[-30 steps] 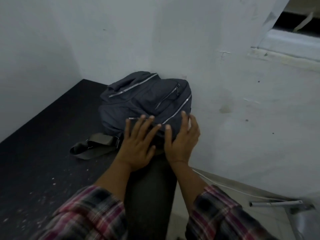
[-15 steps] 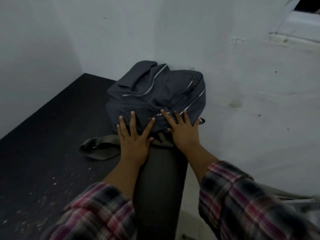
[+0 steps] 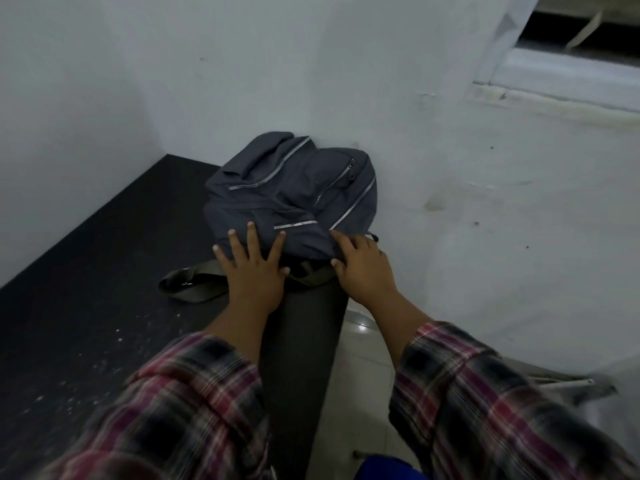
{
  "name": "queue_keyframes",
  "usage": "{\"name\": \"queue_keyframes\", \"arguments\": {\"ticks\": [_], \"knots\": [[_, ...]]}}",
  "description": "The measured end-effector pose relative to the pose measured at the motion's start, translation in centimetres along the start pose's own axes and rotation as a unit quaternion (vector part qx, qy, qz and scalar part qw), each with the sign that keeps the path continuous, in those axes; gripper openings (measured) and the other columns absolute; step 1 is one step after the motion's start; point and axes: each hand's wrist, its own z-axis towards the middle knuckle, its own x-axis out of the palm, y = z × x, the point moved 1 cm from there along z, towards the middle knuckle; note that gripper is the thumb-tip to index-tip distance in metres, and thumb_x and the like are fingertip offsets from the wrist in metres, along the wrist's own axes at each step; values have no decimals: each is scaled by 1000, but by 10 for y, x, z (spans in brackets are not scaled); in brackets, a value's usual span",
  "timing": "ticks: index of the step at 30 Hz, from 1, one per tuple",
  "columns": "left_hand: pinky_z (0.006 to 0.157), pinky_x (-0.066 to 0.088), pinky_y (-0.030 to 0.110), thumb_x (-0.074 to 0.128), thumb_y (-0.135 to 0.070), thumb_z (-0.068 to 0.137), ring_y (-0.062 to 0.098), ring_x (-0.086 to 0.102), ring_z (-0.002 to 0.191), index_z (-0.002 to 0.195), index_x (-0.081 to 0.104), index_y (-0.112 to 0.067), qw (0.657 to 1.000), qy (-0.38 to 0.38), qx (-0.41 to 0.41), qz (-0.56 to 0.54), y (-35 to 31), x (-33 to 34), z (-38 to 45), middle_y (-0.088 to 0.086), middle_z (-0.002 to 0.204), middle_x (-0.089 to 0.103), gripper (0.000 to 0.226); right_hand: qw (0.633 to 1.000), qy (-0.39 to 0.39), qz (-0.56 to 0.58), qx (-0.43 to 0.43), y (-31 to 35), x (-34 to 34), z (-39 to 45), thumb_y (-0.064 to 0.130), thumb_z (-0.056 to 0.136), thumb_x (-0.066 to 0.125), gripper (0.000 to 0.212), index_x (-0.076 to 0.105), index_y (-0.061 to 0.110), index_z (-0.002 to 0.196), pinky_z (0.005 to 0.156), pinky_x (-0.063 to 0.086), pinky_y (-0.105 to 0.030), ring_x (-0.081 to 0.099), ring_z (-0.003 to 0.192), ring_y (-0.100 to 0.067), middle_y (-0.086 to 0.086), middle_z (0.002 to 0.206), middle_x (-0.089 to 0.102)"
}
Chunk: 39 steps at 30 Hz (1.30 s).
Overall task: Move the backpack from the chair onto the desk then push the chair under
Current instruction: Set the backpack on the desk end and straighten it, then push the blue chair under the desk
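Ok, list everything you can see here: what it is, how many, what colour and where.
backpack: one, dark grey with silver zips, on the desk against the far wall
strap: one, olive, on the desk at the backpack's near left
desk: one, black, dusty, on the left
window frame: one, white, top right
blue object: one, bottom edge, unclear what
left hand: one, fingers spread, flat on the backpack's near edge
right hand: one, on the backpack's near right corner
sleeves: two, red plaid, bottom

A dark grey backpack (image 3: 291, 195) lies on the black desk (image 3: 86, 289), against the white wall (image 3: 450, 168). The left hand (image 3: 254, 268) rests flat, fingers spread, on its near edge. The right hand (image 3: 363, 268) curls over its right corner.
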Motion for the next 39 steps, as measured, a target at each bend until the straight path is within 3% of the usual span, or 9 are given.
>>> {"name": "queue_keyframes", "arguments": {"ticks": [3, 6, 16, 39], "knots": [[112, -4, 69, 28, -56, 97, 38, -4, 149, 152, 21, -28, 1000, 5, 15, 11, -21, -33, -27, 14, 163, 2, 62, 999, 23, 5, 33, -9, -24, -36, 35, 95, 49, 47, 45, 19, 138, 98, 41, -45, 43, 126, -35, -13, 140, 47], [113, 2, 69, 29, -50, 100, 33, 6, 150, 142, 41, -21, 999, -27, 27, -10, -53, -68, -59, 12, 160, 23, 54, 998, 43, 4, 49, -21, -54, -73, 34, 96, 47, 46, 44, 18, 140, 99, 40, -45, 41, 128, -35, -13, 144, 44], [114, 7, 66, 30, -47, 101, 31, 24, 145, 143, 39, -20, 997, -35, 54, -51, -146, -142, -182, 8, 150, 40, 51, 997, 47, -14, 65, -60, -157, -196, 35, 99, 42, 46, 39, 21, 143, 102, 36, -45, 38, 131, -34, -13, 147, 39], [112, 20, 59, 25, -53, 100, 33, 39, 134, 144, 38, -21, 979, 16, 185, -81, -257, -209, -463, 9, 147, 44, 56, 983, -21, -30, 179, -99, -273, -505, 38, 99, 41, 45, 41, 22, 142, 104, 35, -49, 40, 131, -35, -14, 145, 42]]}}
